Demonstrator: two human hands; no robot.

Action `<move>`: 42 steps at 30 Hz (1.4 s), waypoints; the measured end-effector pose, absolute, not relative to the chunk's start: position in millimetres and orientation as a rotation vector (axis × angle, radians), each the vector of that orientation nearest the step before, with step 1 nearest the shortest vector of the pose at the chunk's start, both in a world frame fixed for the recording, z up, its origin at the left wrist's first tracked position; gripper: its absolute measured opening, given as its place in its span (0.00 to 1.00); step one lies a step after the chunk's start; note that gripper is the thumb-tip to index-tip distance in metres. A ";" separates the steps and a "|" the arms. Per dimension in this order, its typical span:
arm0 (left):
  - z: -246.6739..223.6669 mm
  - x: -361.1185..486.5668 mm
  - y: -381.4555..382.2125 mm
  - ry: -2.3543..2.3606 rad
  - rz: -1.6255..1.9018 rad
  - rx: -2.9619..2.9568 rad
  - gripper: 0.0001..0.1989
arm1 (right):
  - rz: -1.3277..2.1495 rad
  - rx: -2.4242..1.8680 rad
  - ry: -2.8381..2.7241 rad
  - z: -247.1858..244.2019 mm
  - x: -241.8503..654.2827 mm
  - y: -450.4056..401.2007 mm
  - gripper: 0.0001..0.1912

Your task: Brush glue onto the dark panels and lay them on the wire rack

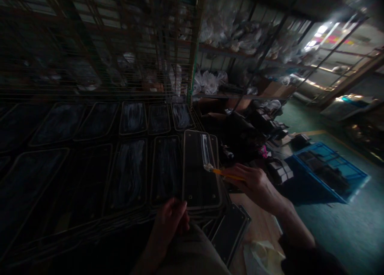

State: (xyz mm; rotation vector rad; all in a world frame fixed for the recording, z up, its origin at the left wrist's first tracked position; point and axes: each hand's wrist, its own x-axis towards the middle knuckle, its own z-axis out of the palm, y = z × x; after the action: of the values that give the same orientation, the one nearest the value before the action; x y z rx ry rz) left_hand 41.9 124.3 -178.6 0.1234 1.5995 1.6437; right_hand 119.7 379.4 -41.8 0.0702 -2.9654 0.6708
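Observation:
My right hand (252, 183) grips a brush by its orange handle (232, 175). The pale bristles (208, 168) rest on a dark rectangular panel (195, 169) with rounded corners and a light rim. A glossy whitish streak (205, 147) runs from the bristles towards the panel's far end. At that panel's near left corner, my left hand (171, 221) is closed with its thumb against the edge; part of its fingers is hidden. Beside it lie rows of similar panels (127, 175), several smeared with whitish streaks.
More dark panels (229, 233) lean by a wooden board (255, 219) at lower right. A blue crate (303, 187) with dark pieces stands on the green floor (354, 227). Wire mesh racks (192, 67) and shelves with plastic-bagged goods (208, 82) rise behind the panels.

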 end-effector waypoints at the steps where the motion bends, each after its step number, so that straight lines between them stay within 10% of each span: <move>1: -179.2 42.4 124.2 1.598 1.654 0.127 0.22 | 0.712 0.083 -3.001 -36.8 129.4 375.9 0.12; 12: -183.3 42.1 124.8 1.615 1.669 0.136 0.21 | 1.352 0.109 -2.938 -30.7 115.0 378.1 0.10; 25: -175.6 44.7 122.7 1.673 1.626 0.069 0.20 | 0.463 -0.097 -2.652 -69.8 8.8 424.8 0.11; 42: -181.2 44.9 120.8 1.657 1.586 0.048 0.19 | 0.735 0.071 -2.614 -81.9 -21.3 411.4 0.09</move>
State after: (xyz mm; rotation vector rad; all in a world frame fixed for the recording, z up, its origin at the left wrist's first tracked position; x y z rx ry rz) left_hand 44.9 120.8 -181.2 0.0480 1.6572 1.5864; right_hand -21.3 411.4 -81.9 0.0710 -2.6135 0.7352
